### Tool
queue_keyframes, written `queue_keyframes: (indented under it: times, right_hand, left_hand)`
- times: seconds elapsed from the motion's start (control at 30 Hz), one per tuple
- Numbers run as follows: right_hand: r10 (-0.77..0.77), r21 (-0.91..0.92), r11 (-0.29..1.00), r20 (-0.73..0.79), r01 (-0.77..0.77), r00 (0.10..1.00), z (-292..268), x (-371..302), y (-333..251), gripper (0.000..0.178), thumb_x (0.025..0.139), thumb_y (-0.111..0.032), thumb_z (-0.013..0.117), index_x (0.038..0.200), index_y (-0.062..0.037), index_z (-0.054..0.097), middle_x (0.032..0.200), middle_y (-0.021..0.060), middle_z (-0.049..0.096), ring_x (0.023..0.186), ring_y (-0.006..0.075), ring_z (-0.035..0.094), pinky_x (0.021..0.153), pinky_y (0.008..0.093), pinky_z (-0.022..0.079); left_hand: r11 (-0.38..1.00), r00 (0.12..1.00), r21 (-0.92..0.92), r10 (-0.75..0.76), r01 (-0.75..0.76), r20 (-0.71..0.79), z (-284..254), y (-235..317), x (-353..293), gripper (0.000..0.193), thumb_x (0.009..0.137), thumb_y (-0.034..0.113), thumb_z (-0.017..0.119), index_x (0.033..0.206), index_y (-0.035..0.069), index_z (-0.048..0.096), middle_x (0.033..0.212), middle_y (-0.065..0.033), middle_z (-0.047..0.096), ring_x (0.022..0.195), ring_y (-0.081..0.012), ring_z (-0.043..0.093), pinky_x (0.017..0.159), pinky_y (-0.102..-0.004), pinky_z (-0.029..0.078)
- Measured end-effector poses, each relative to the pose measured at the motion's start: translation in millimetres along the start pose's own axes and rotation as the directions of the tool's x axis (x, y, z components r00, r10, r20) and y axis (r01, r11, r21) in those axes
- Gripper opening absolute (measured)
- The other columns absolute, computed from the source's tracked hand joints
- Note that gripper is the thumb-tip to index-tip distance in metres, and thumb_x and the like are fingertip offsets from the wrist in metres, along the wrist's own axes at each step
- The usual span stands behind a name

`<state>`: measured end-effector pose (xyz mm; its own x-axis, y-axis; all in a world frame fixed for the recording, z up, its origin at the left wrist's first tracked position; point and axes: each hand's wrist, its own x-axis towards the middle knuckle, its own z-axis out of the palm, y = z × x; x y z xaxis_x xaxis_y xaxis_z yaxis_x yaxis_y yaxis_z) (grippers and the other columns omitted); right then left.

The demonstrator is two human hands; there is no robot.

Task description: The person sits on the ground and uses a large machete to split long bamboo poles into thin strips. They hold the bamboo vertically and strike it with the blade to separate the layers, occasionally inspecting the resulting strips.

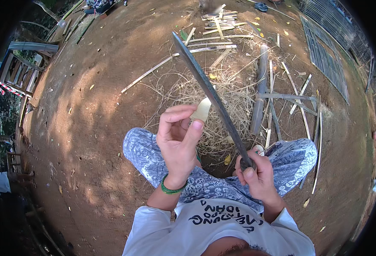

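My left hand (pixel 177 138), with a green band at its wrist, pinches a short pale strip of what looks like bamboo (pixel 201 112) between thumb and fingers. My right hand (pixel 259 174) is wrapped round the dark handle of a machete (pixel 220 106). Its long blade slants up and to the left, passing right beside the strip's upper end; whether they touch I cannot tell. A small whitish thing (pixel 259 149) shows behind my right hand, too hidden to name. Below both hands lies a heap of thin shavings (pixel 222 136), between my knees.
Split bamboo strips (pixel 222 27) lie piled at the far side, with more strips (pixel 296 91) scattered to the right. A thick dark pole (pixel 260 89) lies beside the shavings. Slatted panels (pixel 324 55) stand far right. Another person (pixel 97 5) sits at the far left.
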<state>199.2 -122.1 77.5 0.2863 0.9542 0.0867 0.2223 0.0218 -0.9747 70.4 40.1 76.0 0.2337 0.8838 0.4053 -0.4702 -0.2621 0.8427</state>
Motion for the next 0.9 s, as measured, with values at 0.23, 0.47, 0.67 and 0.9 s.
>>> queue_keyframes:
  times: [0.23, 0.47, 0.67, 0.9]
  right_hand:
    - [-0.037, -0.064, 0.997, -0.038, 0.034, 0.999, -1.8, 1.5, -12.0, 0.055, 0.095, -0.053, 0.061, 0.091, 0.0021, 0.060, 0.058, 0.0023, 0.052, 0.048, 0.0152, 0.052, 0.054, 0.0290, 0.040]
    - [-0.091, -0.086, 0.992, 0.003, 0.091, 0.996, -2.0, -5.8, -5.5, 0.042, 0.088, -0.032, 0.075, 0.103, 0.0041, 0.061, 0.061, 0.0094, 0.057, 0.053, 0.0241, 0.061, 0.054, 0.0353, 0.047]
    - [-0.035, -0.055, 0.998, -0.014, 0.034, 0.999, -0.7, -8.0, -5.6, 0.042, 0.088, -0.031, 0.076, 0.105, 0.0047, 0.060, 0.064, 0.0122, 0.062, 0.058, 0.0258, 0.066, 0.056, 0.0358, 0.050]
    - [-0.060, -0.067, 0.996, -0.024, 0.058, 0.998, -0.5, -6.7, -5.8, 0.043, 0.089, -0.030, 0.075, 0.107, 0.0049, 0.060, 0.065, 0.0130, 0.063, 0.059, 0.0273, 0.068, 0.057, 0.0357, 0.051]
  left_hand:
    - [0.999, 1.000, -0.040, 0.000, 0.001, 0.030, 6.4, -8.3, -16.8, 0.023, 0.090, -0.006, 0.064, 0.108, 0.004, 0.052, 0.117, -0.0144, 0.062, 0.112, -0.0220, 0.061, 0.094, -0.0338, 0.050]
    - [0.995, 0.996, 0.086, 0.039, -0.046, 0.074, 13.7, -15.6, -28.1, 0.032, 0.086, -0.004, 0.069, 0.113, -0.001, 0.052, 0.114, -0.0140, 0.061, 0.107, -0.0218, 0.061, 0.094, -0.0351, 0.050]
    - [0.995, 0.996, 0.083, 0.048, -0.054, 0.070, 15.2, -21.9, -30.0, 0.041, 0.085, 0.001, 0.075, 0.117, 0.000, 0.050, 0.112, -0.0134, 0.059, 0.106, -0.0235, 0.061, 0.095, -0.0373, 0.050]
    - [0.992, 0.994, 0.091, 0.075, -0.082, 0.079, 19.6, -20.2, -30.4, 0.043, 0.085, 0.002, 0.074, 0.121, 0.001, 0.049, 0.112, -0.0123, 0.059, 0.108, -0.0242, 0.059, 0.097, -0.0382, 0.049]
